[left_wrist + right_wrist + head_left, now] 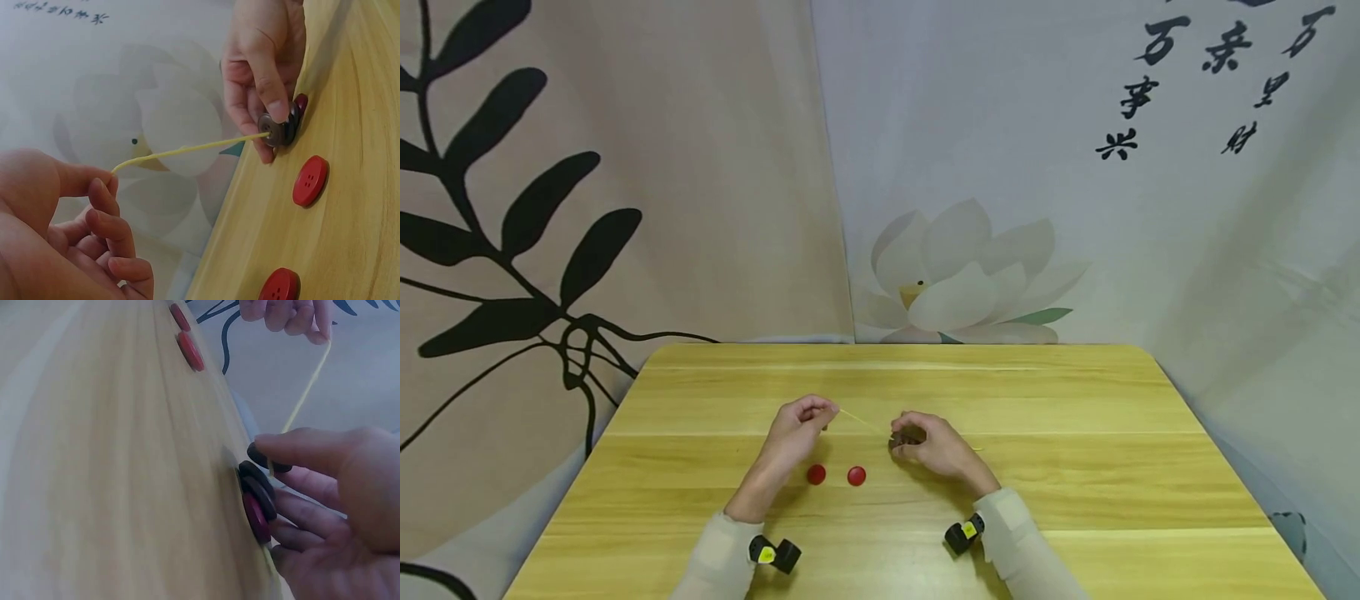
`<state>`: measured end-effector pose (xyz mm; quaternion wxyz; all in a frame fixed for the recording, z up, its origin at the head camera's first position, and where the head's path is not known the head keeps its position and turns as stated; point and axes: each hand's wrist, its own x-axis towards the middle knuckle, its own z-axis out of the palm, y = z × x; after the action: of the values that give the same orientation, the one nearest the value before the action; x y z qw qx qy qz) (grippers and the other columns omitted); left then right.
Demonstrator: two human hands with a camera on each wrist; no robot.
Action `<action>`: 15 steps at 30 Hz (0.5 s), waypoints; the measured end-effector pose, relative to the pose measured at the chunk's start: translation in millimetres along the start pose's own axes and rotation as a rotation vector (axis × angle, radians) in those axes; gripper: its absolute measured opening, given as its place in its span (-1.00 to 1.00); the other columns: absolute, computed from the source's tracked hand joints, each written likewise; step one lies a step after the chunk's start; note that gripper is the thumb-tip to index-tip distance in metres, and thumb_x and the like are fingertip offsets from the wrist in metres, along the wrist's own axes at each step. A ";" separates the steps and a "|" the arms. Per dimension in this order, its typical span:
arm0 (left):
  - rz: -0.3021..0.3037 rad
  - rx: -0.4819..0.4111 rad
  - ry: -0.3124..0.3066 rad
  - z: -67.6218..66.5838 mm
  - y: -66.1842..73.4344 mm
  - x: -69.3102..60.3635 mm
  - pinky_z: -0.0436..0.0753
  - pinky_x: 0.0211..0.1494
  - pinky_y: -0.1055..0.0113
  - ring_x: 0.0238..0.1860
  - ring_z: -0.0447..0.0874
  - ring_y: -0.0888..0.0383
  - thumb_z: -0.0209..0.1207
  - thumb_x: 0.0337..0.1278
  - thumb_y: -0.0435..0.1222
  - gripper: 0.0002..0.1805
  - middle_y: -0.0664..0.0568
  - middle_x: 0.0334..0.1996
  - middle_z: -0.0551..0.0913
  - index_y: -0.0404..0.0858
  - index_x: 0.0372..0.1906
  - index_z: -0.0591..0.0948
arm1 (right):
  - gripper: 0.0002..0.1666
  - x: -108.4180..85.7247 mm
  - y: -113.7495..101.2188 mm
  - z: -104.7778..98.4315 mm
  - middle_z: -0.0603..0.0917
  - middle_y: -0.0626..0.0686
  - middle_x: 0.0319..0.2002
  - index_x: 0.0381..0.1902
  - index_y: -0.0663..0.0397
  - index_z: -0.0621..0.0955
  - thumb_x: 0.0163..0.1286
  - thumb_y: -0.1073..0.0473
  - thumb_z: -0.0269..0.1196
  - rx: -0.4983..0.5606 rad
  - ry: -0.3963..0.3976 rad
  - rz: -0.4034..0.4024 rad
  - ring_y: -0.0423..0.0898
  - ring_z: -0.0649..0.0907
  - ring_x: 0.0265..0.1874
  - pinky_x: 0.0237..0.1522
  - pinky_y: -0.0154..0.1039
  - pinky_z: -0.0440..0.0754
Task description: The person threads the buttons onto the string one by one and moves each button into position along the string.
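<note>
My left hand (796, 432) pinches the end of a yellow string (187, 149) between thumb and index finger. The string runs taut to a brown button (269, 132), which my right hand (936, 446) holds between thumb and fingers. Behind it on the string sit more dark buttons (261, 497) and a dark red button (255, 519), close to the tabletop and beside the right fingers. Two red four-hole buttons, one nearer the left hand (816, 474) and one nearer the right (856, 476), lie apart on the table.
The wooden table (1075, 492) ends at a back edge before a printed cloth (745, 167). A short yellow string tail (977, 449) shows right of the right hand. Small black cameras are strapped at both wrists, the left one (786, 556) and the right one (958, 538).
</note>
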<state>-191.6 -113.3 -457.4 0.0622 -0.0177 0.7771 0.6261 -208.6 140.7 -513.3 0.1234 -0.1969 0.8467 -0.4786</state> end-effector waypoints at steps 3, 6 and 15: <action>-0.005 -0.007 -0.003 -0.7 -1.1 0.4 0.43 -0.30 0.37 -0.31 0.42 0.08 0.15 0.40 -0.23 -0.74 0.02 -0.36 0.50 -0.37 -0.05 0.62 | -0.69 0.4 0.7 0.2 0.66 -0.08 -0.11 0.02 0.10 0.62 0.33 0.24 0.35 -0.014 -0.001 0.002 -0.08 0.60 -0.01 0.15 -0.04 0.50; -0.014 -0.016 -0.011 -0.7 -1.4 0.0 0.47 -0.24 0.35 -0.29 0.44 0.09 0.14 0.41 -0.22 -0.72 0.04 -0.35 0.51 -0.37 -0.03 0.61 | -0.68 0.1 1.6 0.9 0.65 -0.12 -0.12 0.03 0.08 0.62 0.33 0.23 0.35 -0.018 0.000 0.010 -0.11 0.59 -0.02 0.14 -0.06 0.50; -0.003 -0.058 -0.022 -2.7 1.2 -0.5 0.48 -0.28 0.35 -0.32 0.44 0.09 0.13 0.41 -0.24 -0.72 0.02 -0.39 0.49 -0.41 -0.03 0.59 | -0.65 0.0 -0.7 1.6 0.61 0.04 0.10 0.05 0.15 0.62 0.31 0.25 0.36 -0.007 0.029 0.006 0.01 0.58 0.10 0.22 0.04 0.47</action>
<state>-191.4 -115.7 -455.7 0.0714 -0.0138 0.7580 0.6482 -207.8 139.2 -513.6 0.1120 -0.1880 0.8507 -0.4780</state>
